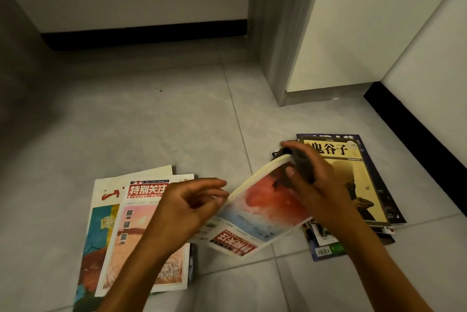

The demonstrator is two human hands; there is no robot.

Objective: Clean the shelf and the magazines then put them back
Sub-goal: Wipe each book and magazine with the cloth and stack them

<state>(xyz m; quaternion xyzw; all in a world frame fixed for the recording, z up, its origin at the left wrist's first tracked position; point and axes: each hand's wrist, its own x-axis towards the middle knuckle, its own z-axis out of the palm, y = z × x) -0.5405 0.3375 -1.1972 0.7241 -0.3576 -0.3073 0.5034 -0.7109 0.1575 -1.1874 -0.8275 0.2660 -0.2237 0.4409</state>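
Here we are over the grey tiled floor point(156, 129), and the magazine point(255, 208) with the red-and-blue cover sits right between the two hands, lifted off the tiles and tilted, its title upside down toward the person. The left hand point(187, 208) pinches the cover's near-left edge, thumb and forefinger closed on the paper with the other fingers loosely curled above. The right hand point(316, 185) is clamped on a dark cloth point(302, 165), pressing it against the magazine's far upper corner, where the pale page edges show (the cloth is blurred, so its exact shape is hard to make out). Under and just beyond the left hand lies a pile of magazines point(141, 233) fanned flat on the floor, a red-titled one on top. Beneath and past the right hand lies a second stack point(364, 180), a yellow-covered issue uppermost, its edges splayed unevenly. That right-hand stack sits near the black skirting board point(414, 132), while a grey door frame point(275, 59) stands well beyond both hands. Open tile stretches out ahead of the left hand, broad and bare. Both forearms reach in from below, angled toward each other, wrists apart, the held magazine bridging the gap.
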